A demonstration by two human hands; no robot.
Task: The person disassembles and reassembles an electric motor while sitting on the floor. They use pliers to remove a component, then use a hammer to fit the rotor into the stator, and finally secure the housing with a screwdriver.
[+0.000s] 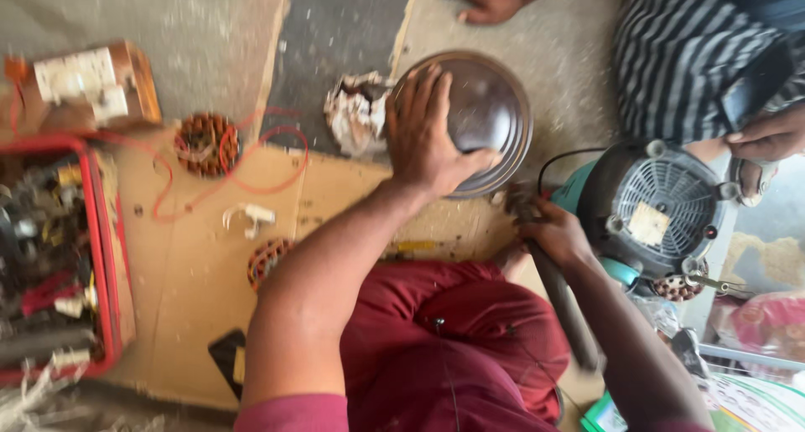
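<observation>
My left hand (428,139) lies over the left edge of a round, shiny metal dish (490,105) that sits on the floor, fingers curled on its rim and thumb pressed on the dome. My right hand (553,231) grips a dark grey tool handle (566,306) that runs down past my maroon-clad lap. The tool's head (516,201) sits between the dish and a teal motor with a dark ribbed fan cover (662,201).
A red toolbox (105,256) full of parts stands at the left on a cardboard sheet (193,273). A copper winding (205,143) with red wires, a second winding (267,260) and crumpled paper (356,109) lie nearby. Another person in stripes (696,55) sits beside the motor, hand (771,134) near it.
</observation>
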